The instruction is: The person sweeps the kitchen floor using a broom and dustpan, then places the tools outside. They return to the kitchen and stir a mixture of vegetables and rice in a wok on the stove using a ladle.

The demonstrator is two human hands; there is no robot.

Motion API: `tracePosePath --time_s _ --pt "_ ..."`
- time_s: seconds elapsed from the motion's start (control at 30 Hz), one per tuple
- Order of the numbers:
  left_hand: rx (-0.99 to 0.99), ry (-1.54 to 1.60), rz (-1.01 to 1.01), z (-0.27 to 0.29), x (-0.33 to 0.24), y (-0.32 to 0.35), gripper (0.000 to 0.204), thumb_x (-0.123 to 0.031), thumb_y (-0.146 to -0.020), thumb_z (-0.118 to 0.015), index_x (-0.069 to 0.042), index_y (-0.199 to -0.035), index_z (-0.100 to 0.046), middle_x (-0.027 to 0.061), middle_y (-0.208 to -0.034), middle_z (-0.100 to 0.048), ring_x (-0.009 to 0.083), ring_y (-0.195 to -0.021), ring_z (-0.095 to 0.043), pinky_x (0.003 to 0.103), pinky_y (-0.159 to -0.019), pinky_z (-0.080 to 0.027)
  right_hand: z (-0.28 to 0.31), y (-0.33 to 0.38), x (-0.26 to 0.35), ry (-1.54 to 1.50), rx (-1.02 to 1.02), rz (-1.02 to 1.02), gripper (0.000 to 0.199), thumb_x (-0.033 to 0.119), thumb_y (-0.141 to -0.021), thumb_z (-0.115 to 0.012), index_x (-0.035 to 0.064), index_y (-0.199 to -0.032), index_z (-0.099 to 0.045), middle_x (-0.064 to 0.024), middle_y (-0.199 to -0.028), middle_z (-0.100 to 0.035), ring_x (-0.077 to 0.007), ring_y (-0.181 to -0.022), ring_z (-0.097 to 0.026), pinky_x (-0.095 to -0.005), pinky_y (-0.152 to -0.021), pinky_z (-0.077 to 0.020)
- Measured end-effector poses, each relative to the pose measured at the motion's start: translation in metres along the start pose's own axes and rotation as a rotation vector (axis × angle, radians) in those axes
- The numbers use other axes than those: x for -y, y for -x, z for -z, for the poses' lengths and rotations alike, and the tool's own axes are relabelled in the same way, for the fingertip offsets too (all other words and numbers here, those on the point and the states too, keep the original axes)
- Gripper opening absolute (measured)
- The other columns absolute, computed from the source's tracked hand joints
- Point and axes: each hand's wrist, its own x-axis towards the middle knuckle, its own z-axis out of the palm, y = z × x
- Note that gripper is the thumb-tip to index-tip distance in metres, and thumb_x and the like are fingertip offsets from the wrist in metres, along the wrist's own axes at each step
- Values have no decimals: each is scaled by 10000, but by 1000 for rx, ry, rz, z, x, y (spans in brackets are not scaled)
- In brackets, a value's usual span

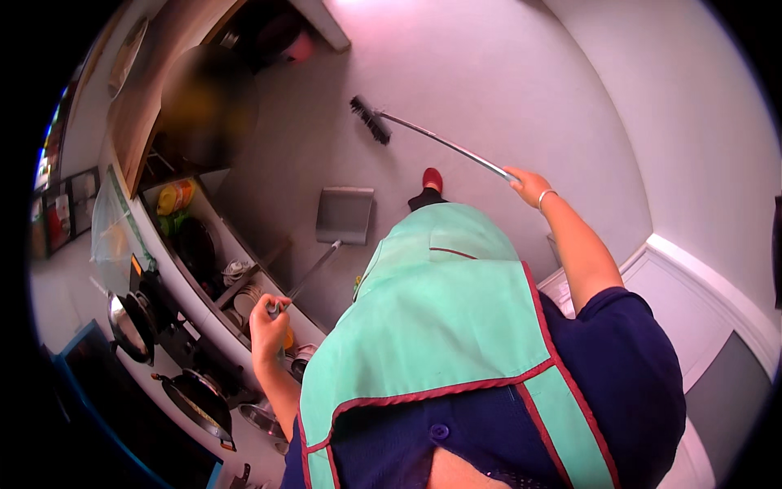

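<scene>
My right hand [531,187] is closed round the end of the metal handle of a broom [456,147]. The broom's dark bristle head [371,121] is on the grey floor, ahead and to the left of that hand. On my left side, my left hand [270,328] grips the handle of a long-handled dustpan [345,215]. Its grey pan lies on the floor in front of me, its wide edge facing away, apart from the broom head. Any dirt on the floor or in the pan is too small to make out.
A counter with an open shelf [236,244] runs along my left, holding bowls and a yellow package [175,197]. Pans [195,403] and a wok [130,326] sit on its top. A white wall [692,106] stands at right. My red shoe [432,178] is on the floor [489,65].
</scene>
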Motion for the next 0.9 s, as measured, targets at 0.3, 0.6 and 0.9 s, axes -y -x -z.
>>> tracePosePath --time_s 0.3,0.6,0.9 --pt "75 -88 -287 -93 -33 -13 104 57 -702 -485 -6 -747 -416 83 -826 -645 118 -613 -463 249 -582 -409 -86 129 -100 -471 -184 -600 478 172 -865 -479 178 -1337 -408 -211 -1052 -614 -335 -945 -606 -403 -801 -489" --pt "105 -147 -343 -137 -42 -6 88 33 -729 -505 -3 -762 -432 93 -862 -658 146 -663 -513 263 -640 -433 -195 3 -176 -312 -365 -604 516 201 -826 -491 48 -1309 -390 -244 -1114 -571 -377 -971 -584 -426 -857 -462" --pt "89 -135 -335 -160 -46 -16 84 30 -704 -514 3 -754 -452 86 -838 -657 161 -690 -541 267 -655 -438 -199 28 -66 -422 -240 -328 574 180 -839 -480 106 -1384 -316 -248 -1099 -577 -350 -922 -608 -419 -774 -491"
